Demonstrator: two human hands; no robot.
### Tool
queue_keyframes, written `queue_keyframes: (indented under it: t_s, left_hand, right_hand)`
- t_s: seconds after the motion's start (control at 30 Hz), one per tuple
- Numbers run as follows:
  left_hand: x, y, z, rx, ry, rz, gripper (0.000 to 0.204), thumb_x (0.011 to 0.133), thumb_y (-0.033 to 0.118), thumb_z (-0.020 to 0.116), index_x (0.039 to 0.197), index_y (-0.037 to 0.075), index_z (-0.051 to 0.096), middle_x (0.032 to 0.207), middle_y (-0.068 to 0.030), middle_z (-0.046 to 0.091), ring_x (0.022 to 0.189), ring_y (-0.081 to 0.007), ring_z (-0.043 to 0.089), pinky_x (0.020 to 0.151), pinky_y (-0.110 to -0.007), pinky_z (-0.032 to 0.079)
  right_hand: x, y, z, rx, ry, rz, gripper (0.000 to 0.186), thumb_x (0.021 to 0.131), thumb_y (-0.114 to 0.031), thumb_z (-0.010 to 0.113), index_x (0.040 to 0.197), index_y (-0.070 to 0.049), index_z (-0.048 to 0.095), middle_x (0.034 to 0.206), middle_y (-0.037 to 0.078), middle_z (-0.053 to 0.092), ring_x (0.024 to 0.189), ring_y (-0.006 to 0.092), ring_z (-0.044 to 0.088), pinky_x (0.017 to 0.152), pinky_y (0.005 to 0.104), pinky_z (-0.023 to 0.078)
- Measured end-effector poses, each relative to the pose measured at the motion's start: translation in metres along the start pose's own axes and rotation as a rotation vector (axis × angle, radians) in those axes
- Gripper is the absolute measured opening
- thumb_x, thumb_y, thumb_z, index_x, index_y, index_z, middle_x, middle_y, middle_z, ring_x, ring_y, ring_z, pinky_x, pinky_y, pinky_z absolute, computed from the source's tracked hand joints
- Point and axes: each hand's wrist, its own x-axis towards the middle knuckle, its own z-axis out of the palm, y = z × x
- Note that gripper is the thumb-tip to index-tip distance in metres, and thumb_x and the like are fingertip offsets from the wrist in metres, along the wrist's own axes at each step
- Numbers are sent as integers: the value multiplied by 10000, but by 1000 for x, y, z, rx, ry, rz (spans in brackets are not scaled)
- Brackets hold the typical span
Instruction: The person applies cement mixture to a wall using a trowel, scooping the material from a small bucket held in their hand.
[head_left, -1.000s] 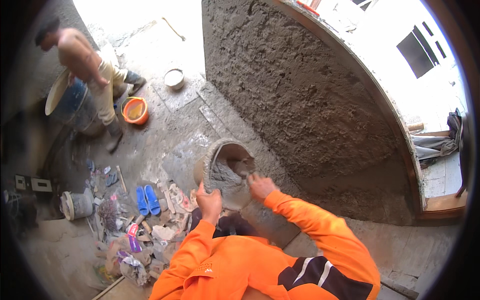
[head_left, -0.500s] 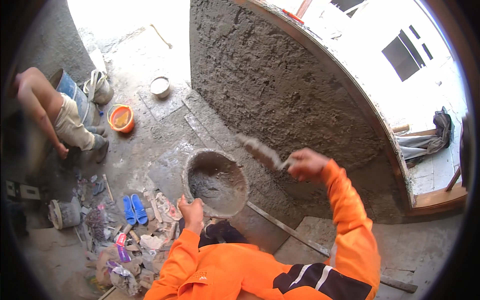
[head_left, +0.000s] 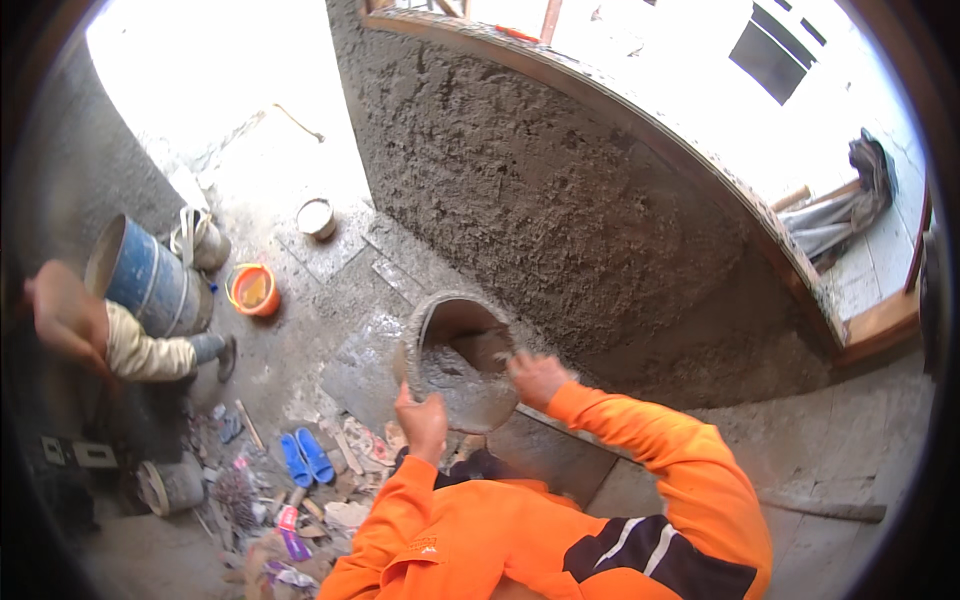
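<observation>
A round grey bucket point(head_left: 408, 350) of wet mortar point(head_left: 450, 378) stands in front of me, its mouth tilted toward me. My left hand point(head_left: 422, 425) is closed on the near left rim. At the right side of the bucket, my right hand point(head_left: 538, 380) grips a trowel by its handle. The mortar-coated trowel blade point(head_left: 484, 348) reaches inside the bucket, blurred by motion, with its tip hard to make out. Beyond it rises a wall point(head_left: 530, 190) covered in rough, wet grey mortar.
Rubble and scraps point(head_left: 345, 515) lie left of me, near blue slippers point(head_left: 306, 457). Farther left are an orange bucket point(head_left: 255, 290), a blue drum point(head_left: 150, 275) and another person point(head_left: 110, 325), bent over. A pale bucket point(head_left: 317, 219) stands by the doorway. A wooden-framed opening point(head_left: 700, 190) tops the wall.
My right hand has brought the trowel from in front of the wall down into the bucket. The left hand stays at the rim, and the bucket looks more tilted. My view has shifted.
</observation>
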Motion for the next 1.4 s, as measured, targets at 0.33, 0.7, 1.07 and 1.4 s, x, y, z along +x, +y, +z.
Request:
queue_keyframes:
  t_s: [0.33,0.7,1.07,1.4]
  left_hand:
    - [8,22,-7,-150,111,-186,452,662,-80,482,1104,5,517,773,-14,558,575,-108,493,504,-240,408]
    - [10,-1,-30,-14,93,-142,360,615,-106,485,951,19,524,807,-45,546,709,-161,535,562,-271,452]
    - [12,-9,-17,187,19,-86,527,627,-95,480,1150,-42,515,911,-56,592,776,-151,540,681,-271,448]
    - [-14,14,17,46,-134,-147,450,669,-78,487,1110,3,527,849,-29,588,702,-121,539,630,-251,449]
  right_hand:
    - [-23,-1,-72,651,-38,147,363,720,-320,604,961,-55,545,789,198,623,762,380,608,665,471,474]
    - [-22,199,-130,1071,448,491,166,787,-177,605,806,-12,609,623,-3,509,538,92,483,487,261,414]
    - [-75,18,-47,364,36,334,267,780,-229,554,977,-50,581,904,124,575,840,302,604,718,403,490]
    - [-68,-5,12,696,5,263,298,719,-299,601,814,-25,532,882,175,596,827,359,594,703,439,464]
